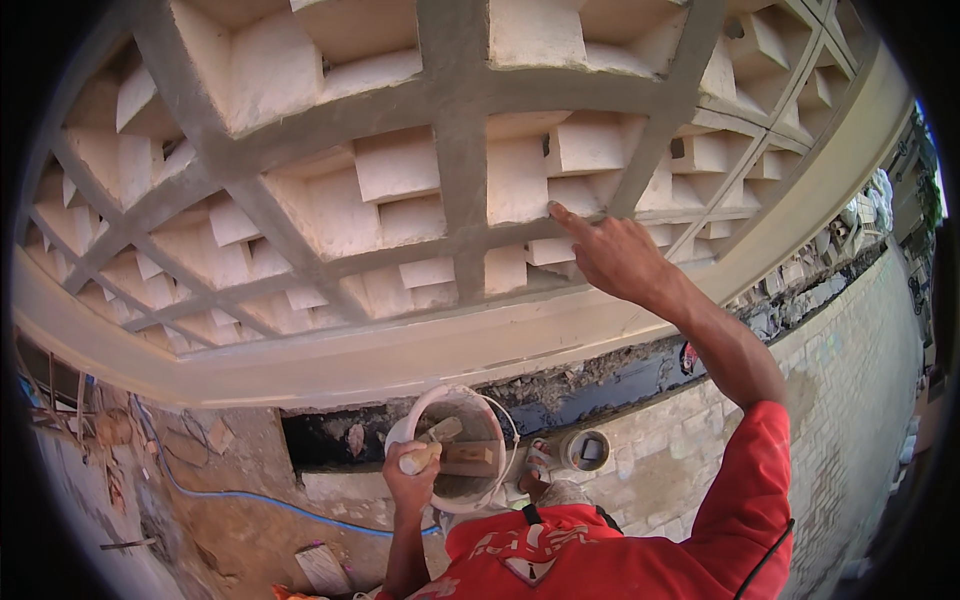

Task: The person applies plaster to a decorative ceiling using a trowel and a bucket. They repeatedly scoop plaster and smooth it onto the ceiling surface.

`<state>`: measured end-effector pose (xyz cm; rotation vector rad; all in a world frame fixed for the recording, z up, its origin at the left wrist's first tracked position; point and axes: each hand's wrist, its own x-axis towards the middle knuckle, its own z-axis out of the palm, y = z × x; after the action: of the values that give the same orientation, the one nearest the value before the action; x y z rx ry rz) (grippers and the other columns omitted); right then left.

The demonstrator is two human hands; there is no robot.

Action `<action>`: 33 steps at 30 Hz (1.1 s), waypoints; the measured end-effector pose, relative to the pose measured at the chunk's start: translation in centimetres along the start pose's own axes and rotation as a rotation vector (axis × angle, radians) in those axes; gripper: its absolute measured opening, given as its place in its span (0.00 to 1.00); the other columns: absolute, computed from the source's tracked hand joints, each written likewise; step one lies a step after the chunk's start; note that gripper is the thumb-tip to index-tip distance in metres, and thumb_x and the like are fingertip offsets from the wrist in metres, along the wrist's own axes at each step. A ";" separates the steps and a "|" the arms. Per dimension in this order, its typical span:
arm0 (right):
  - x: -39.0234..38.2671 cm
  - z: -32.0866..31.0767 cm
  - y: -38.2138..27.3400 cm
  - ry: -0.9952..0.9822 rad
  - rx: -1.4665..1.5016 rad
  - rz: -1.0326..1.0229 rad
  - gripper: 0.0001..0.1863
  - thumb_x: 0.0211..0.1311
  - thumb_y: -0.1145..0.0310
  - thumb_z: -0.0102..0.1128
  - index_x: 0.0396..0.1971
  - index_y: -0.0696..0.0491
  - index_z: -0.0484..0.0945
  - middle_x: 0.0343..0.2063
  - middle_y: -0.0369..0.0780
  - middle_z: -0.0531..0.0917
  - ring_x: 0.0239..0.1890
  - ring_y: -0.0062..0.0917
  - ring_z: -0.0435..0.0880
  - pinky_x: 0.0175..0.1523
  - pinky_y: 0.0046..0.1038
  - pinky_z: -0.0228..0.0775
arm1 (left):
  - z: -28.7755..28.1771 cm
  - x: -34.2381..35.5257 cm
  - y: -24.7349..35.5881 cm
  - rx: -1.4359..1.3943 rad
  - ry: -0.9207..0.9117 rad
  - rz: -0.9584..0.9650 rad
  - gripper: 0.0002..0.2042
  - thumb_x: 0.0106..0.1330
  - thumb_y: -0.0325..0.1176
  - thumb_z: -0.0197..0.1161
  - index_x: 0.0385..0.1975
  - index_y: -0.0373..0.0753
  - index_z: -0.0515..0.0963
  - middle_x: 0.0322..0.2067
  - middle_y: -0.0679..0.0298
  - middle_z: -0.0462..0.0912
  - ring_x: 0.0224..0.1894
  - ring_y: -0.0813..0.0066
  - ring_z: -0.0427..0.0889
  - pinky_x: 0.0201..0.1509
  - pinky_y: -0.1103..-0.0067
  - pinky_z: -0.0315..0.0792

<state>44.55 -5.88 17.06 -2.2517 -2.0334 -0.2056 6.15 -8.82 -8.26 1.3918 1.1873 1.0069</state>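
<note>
My right hand (622, 258) reaches up to the wall of pale breeze blocks (590, 145). Its index finger is stretched out and touches the lower edge of one block's recess, beside the grey mortar joint (463, 185); the other fingers are partly curled and hold nothing. Low at my left side, my left hand (408, 482) is closed round a pale yellow, rounded handle (421, 458) over a white bucket (446, 395). What tool the handle belongs to I cannot make out. Inside the bucket lies a brown wooden piece (472, 458), with grey residue on the walls.
A smaller bucket (585, 450) stands by my foot (537, 462) on the paving (670, 440). Between wall and paving runs a dark, wet trench (600, 395). A blue hose (250, 495) crosses the dirt at left, near a loose block (323, 568).
</note>
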 end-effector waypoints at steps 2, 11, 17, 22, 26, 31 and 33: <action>0.0 0.1 0.1 -0.012 -0.039 0.001 0.33 0.53 0.76 0.55 0.63 0.51 0.64 0.16 0.48 0.80 0.20 0.44 0.82 0.31 0.44 0.76 | -0.1 0.1 0.1 0.048 0.001 0.065 0.14 0.43 0.20 0.71 0.31 0.35 0.76 0.29 0.62 0.76 0.32 0.73 0.77 0.40 0.77 0.71; 0.1 0.7 1.3 0.001 -0.105 -0.003 0.34 0.50 0.77 0.54 0.63 0.51 0.66 0.16 0.48 0.80 0.22 0.43 0.83 0.31 0.43 0.77 | -0.3 0.9 1.0 0.104 0.005 0.123 0.14 0.44 0.20 0.70 0.31 0.36 0.76 0.30 0.62 0.76 0.33 0.73 0.77 0.40 0.77 0.71; -0.5 1.0 2.4 0.004 -0.082 0.045 0.32 0.53 0.76 0.52 0.62 0.51 0.67 0.22 0.52 0.81 0.28 0.46 0.84 0.37 0.45 0.77 | -0.3 1.4 0.2 0.038 -0.002 0.037 0.14 0.45 0.20 0.70 0.31 0.35 0.76 0.30 0.62 0.76 0.33 0.74 0.77 0.40 0.78 0.71; -0.6 -0.6 1.5 -0.001 0.033 0.117 0.31 0.55 0.75 0.52 0.63 0.52 0.65 0.26 0.53 0.82 0.33 0.47 0.84 0.43 0.45 0.77 | -0.1 2.1 0.9 0.080 -0.001 0.111 0.14 0.45 0.20 0.70 0.32 0.35 0.76 0.30 0.63 0.76 0.33 0.75 0.77 0.40 0.78 0.71; -0.2 -0.4 0.6 -0.038 0.053 0.079 0.30 0.54 0.75 0.52 0.62 0.53 0.66 0.22 0.51 0.81 0.29 0.46 0.83 0.42 0.44 0.77 | 0.3 2.6 1.7 0.092 -0.012 0.161 0.14 0.45 0.20 0.70 0.32 0.35 0.76 0.29 0.63 0.76 0.33 0.75 0.76 0.40 0.78 0.71; 0.3 0.4 0.4 -0.052 -0.014 0.024 0.34 0.51 0.77 0.52 0.63 0.52 0.65 0.18 0.49 0.80 0.22 0.44 0.82 0.34 0.43 0.78 | 0.5 3.1 1.3 0.094 -0.031 0.166 0.13 0.45 0.20 0.70 0.31 0.36 0.76 0.29 0.63 0.76 0.32 0.75 0.76 0.39 0.78 0.71; 0.5 0.5 0.2 -0.069 -0.065 0.034 0.34 0.51 0.75 0.55 0.64 0.53 0.63 0.16 0.48 0.80 0.22 0.44 0.83 0.32 0.42 0.77 | 0.6 3.4 1.3 0.080 -0.036 0.158 0.13 0.45 0.20 0.70 0.31 0.35 0.76 0.29 0.63 0.76 0.32 0.75 0.76 0.39 0.78 0.71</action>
<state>44.79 -5.37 16.70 -2.3619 -2.0484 -0.1970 7.46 -5.62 -7.14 1.5803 1.1146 1.0489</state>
